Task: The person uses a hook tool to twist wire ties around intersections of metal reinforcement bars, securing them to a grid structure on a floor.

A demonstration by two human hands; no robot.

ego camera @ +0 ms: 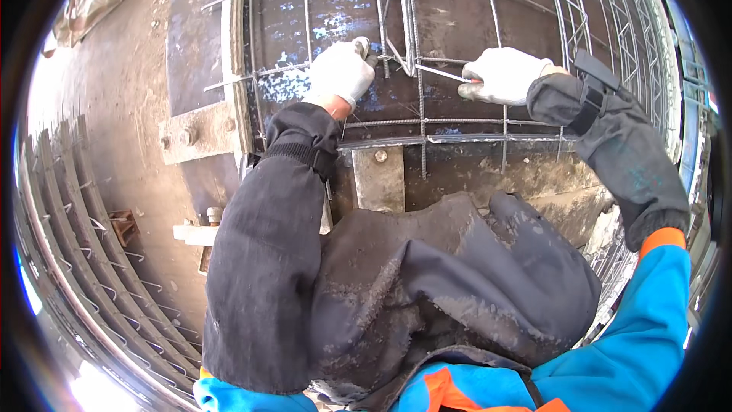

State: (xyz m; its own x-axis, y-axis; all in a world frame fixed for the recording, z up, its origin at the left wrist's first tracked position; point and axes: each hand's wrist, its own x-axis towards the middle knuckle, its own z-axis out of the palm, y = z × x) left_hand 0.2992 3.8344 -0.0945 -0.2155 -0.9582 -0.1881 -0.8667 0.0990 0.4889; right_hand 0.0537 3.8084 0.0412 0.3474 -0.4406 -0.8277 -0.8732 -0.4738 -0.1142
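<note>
My right hand, in a white work glove, is closed around the orange handle of a hooked tying tool. Its thin metal shaft points left to the foot of a lattice girder, where a rebar crosses. My left hand, gloved too, is curled over a crossbar of the rebar mesh, left of that joint. Whether its fingers grip anything is hidden. Thin wire ends show below it, above the dark formwork panel. Dark sleeve covers reach up both forearms.
A pale formwork edge with a bolted steel bracket runs along the left. More lattice girders stand at the right. Ribbed steel pieces with hooked wires lie lower left on the floor. A dark apron covers my lap.
</note>
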